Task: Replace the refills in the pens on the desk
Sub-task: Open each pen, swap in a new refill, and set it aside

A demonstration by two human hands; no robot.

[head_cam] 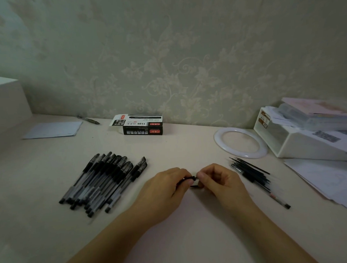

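- Head view: I see both hands meeting at mid-desk, fingers curled.
- Left hand and right hand each pinch an end of one small black pen part; which part it is, I cannot tell.
- Pile of capped black pens lies left of the hands, well apart from them.
- Loose refills lie right of the hands, a single pen beside them.
- Black pen box stands open near the wall.
- White ring lies flat beside a white storage bin holding papers.
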